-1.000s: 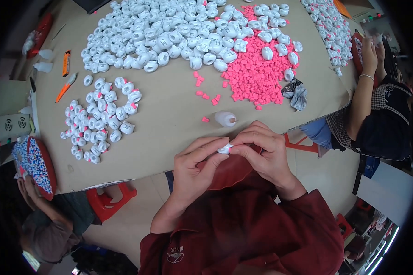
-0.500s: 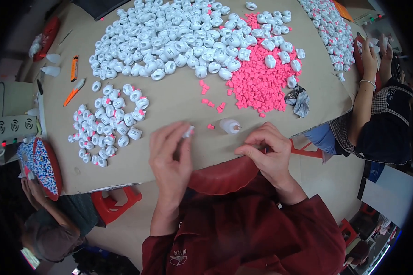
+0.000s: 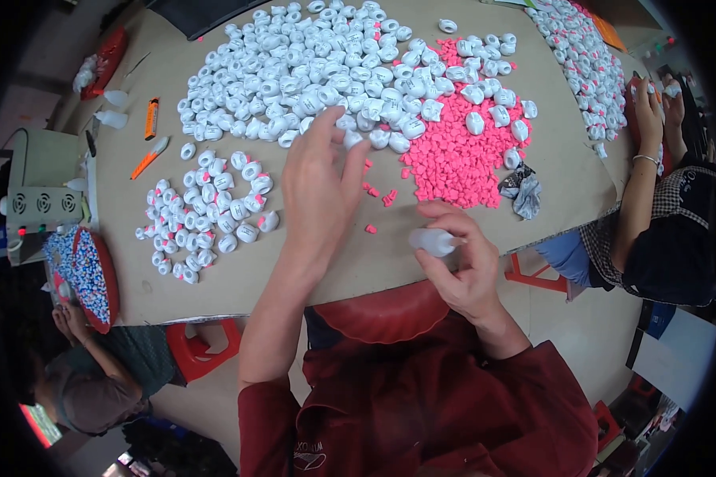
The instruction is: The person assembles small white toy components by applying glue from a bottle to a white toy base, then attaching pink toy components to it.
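Left hand (image 3: 322,171): at the edge of the white pile (image 3: 286,79), left of the pink pile (image 3: 457,171). Thumb and forefinger stand spread on either side of 1 white piece (image 3: 353,140); whether they close on it cannot be told. Right hand (image 3: 465,270): curled around the bottle (image 3: 433,241), on the wearer's side of the pink pile, nozzle (image 3: 459,242) pointing right.

Risks, in the inspector's judgement:

1. Leak. The nozzle lies low, among the fingers. A hard squeeze could put fluid on the skin; contents cannot be identified.

2. Mixing. White pieces sit packed left of the pink pile, and several lie on it. A careless pull could roll more across.

3. Lost parts. Loose bits (image 3: 388,198) lie just left of and nearer the wearer than the pink pile. A dragging wrist could sweep them off the table (image 3: 390,258).

4. Disturbed group. The small group (image 3: 209,192) lies well left of the pink pile, beyond the left forearm. A wide elbow swing could scatter it.
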`<state>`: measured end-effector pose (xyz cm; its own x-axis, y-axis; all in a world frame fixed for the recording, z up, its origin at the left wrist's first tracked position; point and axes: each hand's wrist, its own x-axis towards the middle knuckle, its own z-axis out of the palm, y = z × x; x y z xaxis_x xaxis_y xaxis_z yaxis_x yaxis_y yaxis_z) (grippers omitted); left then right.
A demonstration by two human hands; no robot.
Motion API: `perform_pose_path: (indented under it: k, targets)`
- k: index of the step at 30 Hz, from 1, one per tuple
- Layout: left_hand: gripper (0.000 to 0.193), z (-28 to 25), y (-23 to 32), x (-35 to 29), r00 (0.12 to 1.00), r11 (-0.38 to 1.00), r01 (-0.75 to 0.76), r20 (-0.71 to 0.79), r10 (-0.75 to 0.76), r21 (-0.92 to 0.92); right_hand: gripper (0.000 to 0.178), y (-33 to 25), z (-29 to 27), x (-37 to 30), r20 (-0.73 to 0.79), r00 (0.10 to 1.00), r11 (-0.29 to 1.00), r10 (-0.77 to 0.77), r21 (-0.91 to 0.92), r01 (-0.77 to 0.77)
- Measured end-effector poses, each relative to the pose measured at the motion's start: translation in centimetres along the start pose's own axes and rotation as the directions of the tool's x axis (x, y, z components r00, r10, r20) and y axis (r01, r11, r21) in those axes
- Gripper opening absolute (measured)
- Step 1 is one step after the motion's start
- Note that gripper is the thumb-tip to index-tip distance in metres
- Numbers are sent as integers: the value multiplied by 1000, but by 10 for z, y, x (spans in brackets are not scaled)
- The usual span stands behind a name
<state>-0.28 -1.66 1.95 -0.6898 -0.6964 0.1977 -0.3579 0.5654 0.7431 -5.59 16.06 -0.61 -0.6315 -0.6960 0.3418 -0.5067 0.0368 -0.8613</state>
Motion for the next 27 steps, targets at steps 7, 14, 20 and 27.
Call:
perform_pose_path:
  k: [7,14,20,27]
  targets:
    - [26,-21,-17,-73,896,312,435,372,-242,-844,31,-6,-25,-9,-16,984,916,175,369,-157]
    - [23,-18,-32,-93,913,300,397,340,-225,-868,34,-9,-22,-4,43,998,983,54,172,-61]
    - [22,-18,-33,-94,919,326,390,340,-202,-861,33,-11,-16,-5,78,993,979,85,176,-98]
    - [21,-17,-34,-94,922,317,387,350,-169,-866,32,-12,-16,-5,96,991,982,98,155,-112]
